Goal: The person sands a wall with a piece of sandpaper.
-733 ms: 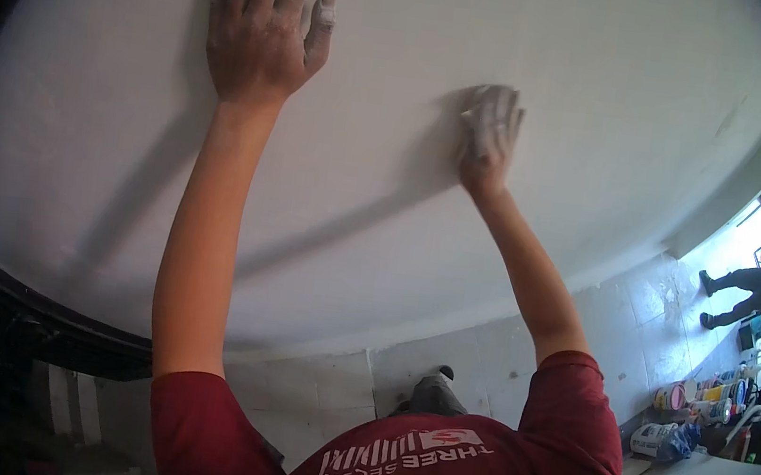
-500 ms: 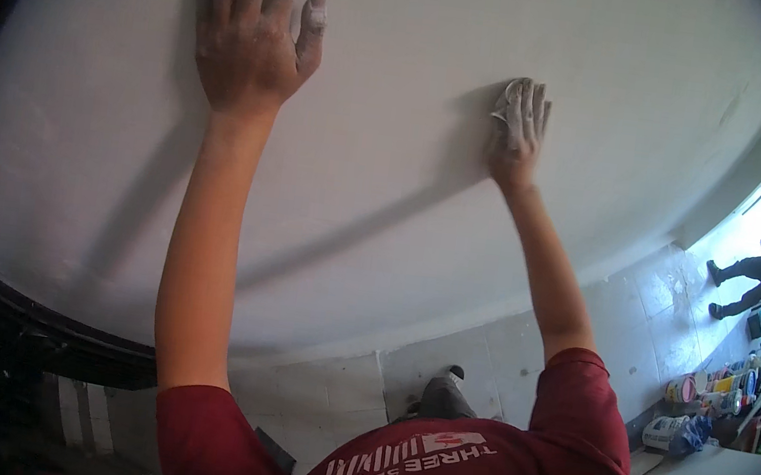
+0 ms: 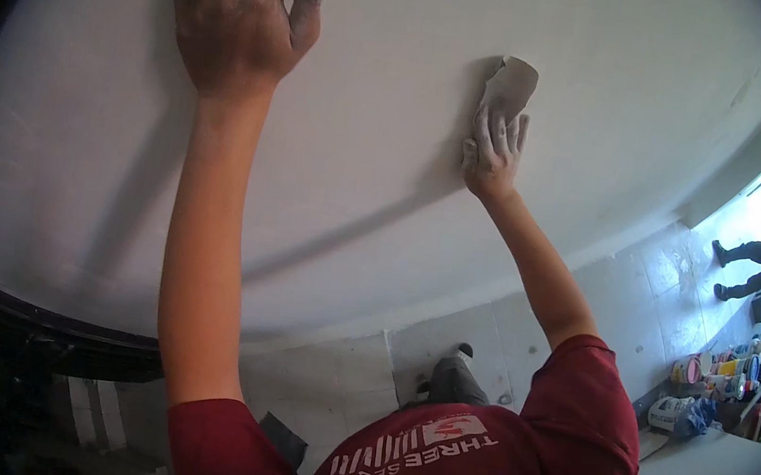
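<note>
The right hand [image 3: 493, 152] presses a sheet of sandpaper [image 3: 510, 84] flat against the white wall [image 3: 388, 172] — fingers spread over it; the left hand [image 3: 237, 11] lies open — palm on the wall.

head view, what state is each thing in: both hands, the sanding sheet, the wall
left hand: flat, fingers spread, pressed on the wall, dusted white
right hand: fingers pressing the sanding sheet to the wall
sanding sheet: bent, grey, lying against the wall
wall: white, smooth, matte

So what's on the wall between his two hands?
Nothing: in the head view, only bare white wall lies between the left hand and the right hand pressing sandpaper.
</note>
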Motion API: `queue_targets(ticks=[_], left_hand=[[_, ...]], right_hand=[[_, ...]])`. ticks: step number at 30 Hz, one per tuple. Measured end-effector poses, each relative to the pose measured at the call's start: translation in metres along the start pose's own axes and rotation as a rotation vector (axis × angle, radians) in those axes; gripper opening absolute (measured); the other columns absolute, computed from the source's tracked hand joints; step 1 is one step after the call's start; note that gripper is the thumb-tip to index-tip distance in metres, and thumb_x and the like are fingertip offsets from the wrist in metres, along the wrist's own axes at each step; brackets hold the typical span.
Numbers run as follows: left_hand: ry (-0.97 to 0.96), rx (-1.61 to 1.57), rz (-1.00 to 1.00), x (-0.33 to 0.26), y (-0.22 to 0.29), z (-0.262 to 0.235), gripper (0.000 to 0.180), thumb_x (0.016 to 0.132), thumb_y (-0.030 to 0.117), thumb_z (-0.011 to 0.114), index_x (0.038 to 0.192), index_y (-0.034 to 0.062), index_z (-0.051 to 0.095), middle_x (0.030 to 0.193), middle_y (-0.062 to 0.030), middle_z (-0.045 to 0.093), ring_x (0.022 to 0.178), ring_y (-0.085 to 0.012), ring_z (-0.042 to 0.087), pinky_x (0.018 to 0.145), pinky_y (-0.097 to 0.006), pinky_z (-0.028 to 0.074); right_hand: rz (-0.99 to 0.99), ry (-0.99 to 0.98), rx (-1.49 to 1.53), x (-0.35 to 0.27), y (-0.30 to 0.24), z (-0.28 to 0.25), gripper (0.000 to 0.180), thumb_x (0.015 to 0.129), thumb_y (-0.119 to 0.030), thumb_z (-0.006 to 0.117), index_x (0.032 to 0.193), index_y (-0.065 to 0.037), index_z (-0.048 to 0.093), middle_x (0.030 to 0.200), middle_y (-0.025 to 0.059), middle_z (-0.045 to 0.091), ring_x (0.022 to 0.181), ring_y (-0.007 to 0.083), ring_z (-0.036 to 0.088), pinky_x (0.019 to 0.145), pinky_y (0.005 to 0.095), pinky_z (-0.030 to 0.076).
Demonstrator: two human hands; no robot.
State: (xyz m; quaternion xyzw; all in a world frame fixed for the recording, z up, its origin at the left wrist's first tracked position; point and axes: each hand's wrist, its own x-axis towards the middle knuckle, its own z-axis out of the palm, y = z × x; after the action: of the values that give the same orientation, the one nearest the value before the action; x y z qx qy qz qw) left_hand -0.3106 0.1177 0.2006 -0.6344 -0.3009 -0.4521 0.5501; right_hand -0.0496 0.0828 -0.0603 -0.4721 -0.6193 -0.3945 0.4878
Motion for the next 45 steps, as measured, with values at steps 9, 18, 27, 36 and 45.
queue_targets(ticks=[9,18,27,36,45], left_hand=[[-0.027,0.038,-0.001,0.004,0.001,-0.006,0.057,0.106,0.042,0.028,0.156,0.0182,0.042,0.163,-0.006,0.038,0.152,-0.0303,0.032,0.126,-0.054,0.022],[0.018,0.033,-0.006,0.001,0.001,-0.001,0.057,0.105,0.038,0.031,0.158,0.0187,0.039,0.164,-0.0056,0.036,0.153,-0.0293,0.031,0.127,-0.053,0.022],[0.021,0.025,0.002,0.002,0.001,-0.001,0.057,0.104,0.036,0.034,0.157,0.0178,0.04,0.165,-0.0053,0.036,0.153,-0.0287,0.03,0.127,-0.053,0.021],[0.023,0.012,-0.014,0.004,0.002,-0.004,0.057,0.104,0.037,0.034,0.157,0.0179,0.041,0.165,-0.0053,0.036,0.153,-0.0294,0.031,0.127,-0.054,0.021],[0.037,0.021,-0.006,0.002,0.0,0.0,0.057,0.104,0.038,0.034,0.157,0.0191,0.04,0.165,-0.005,0.036,0.153,-0.0283,0.031,0.127,-0.053,0.022]], right_hand=[[0.31,0.118,-0.047,0.05,0.003,0.013,0.06,0.099,-0.031,0.056,0.153,-0.007,0.046,0.162,0.0201,0.035,0.153,0.0487,0.019,0.119,0.0698,0.008],[0.107,-0.064,-0.052,0.006,-0.018,-0.013,0.05,0.102,-0.018,0.046,0.152,-0.007,0.048,0.162,0.0204,0.036,0.153,0.0478,0.02,0.121,0.0664,0.008],[0.431,-0.03,0.039,-0.013,-0.018,0.002,0.056,0.103,-0.017,0.048,0.157,-0.008,0.039,0.167,0.0217,0.025,0.156,0.0459,0.012,0.122,0.0627,0.005],[0.372,-0.012,0.05,0.007,0.001,0.001,0.058,0.102,-0.017,0.05,0.157,-0.004,0.038,0.165,0.0222,0.027,0.154,0.049,0.015,0.122,0.0634,0.006],[0.495,0.05,0.078,-0.024,-0.04,0.004,0.059,0.1,-0.01,0.044,0.157,-0.001,0.036,0.165,0.0232,0.027,0.155,0.0483,0.014,0.123,0.0624,0.005]])
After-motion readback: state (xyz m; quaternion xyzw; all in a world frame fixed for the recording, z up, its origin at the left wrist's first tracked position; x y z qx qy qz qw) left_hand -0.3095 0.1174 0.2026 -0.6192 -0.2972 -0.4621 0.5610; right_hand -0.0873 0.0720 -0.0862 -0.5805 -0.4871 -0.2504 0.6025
